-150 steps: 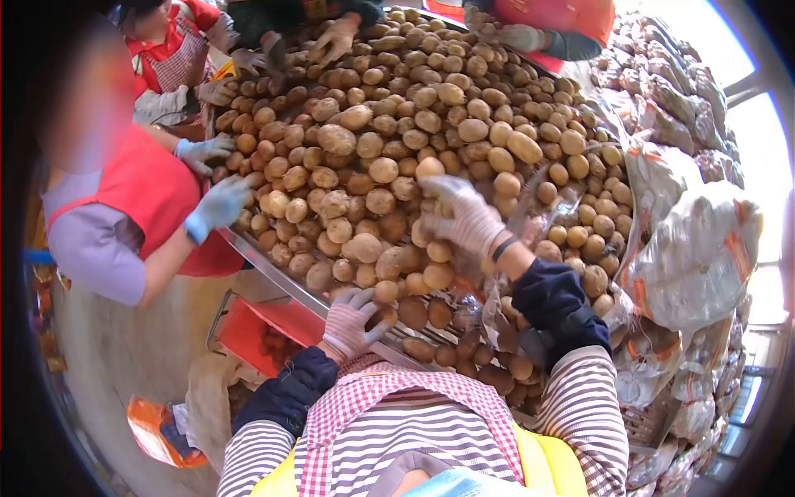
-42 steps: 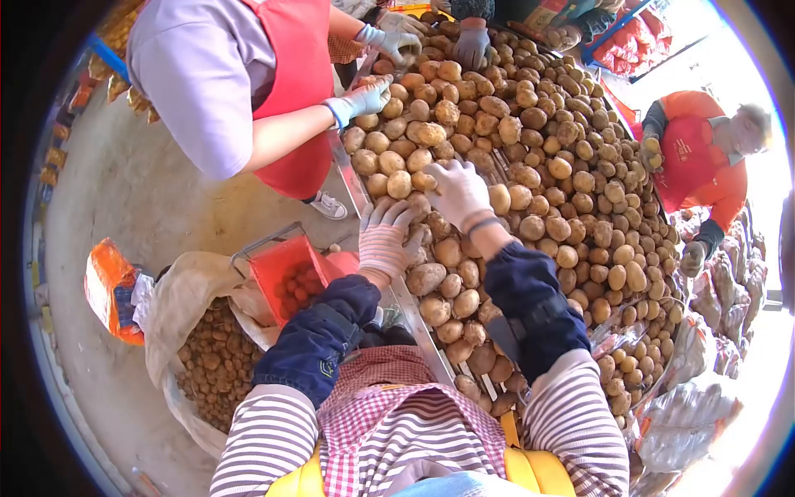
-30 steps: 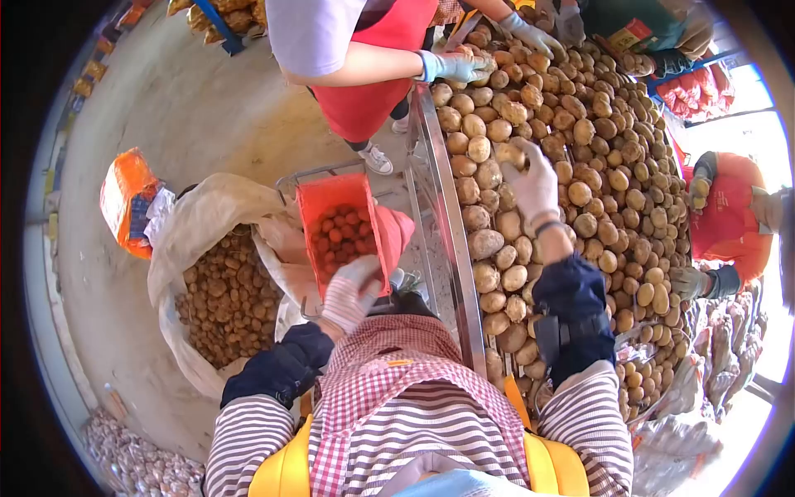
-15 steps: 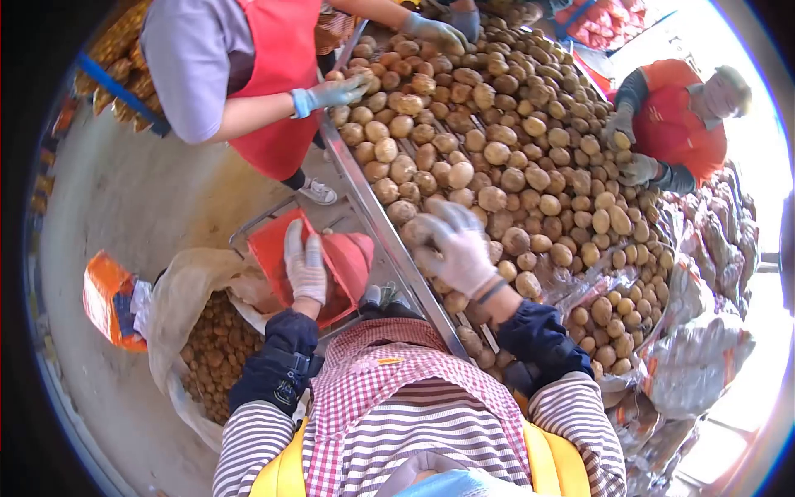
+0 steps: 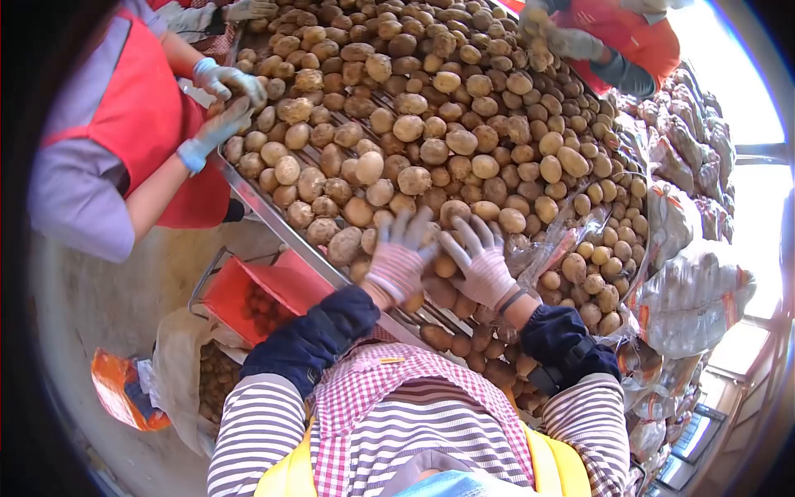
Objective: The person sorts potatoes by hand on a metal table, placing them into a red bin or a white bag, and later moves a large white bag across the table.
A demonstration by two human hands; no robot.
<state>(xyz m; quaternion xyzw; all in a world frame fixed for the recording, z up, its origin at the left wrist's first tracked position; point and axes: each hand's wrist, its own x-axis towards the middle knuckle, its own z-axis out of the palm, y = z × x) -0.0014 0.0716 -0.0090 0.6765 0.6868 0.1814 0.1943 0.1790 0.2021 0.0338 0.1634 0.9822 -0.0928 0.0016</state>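
A large pile of potatoes (image 5: 431, 124) covers a metal sorting table (image 5: 265, 217). My left hand (image 5: 397, 258), in a pink-striped glove, lies with spread fingers on the potatoes at the near edge. Right beside it, my right hand (image 5: 484, 267), in a white glove, rests fingers apart on the same potatoes. Neither hand visibly grips a potato. Both sleeves are dark blue over striped cloth.
A red crate (image 5: 252, 298) of small potatoes hangs below the table edge, above an open sack (image 5: 195, 373). A person in a red apron (image 5: 124, 124) sorts at the left with blue gloves. Another person's gloved hand (image 5: 571, 41) works at the far side. Filled mesh bags (image 5: 696, 273) are stacked on the right.
My left hand has come up from the red crate onto the potatoes beside my right hand. The view has swung right, back over the table.
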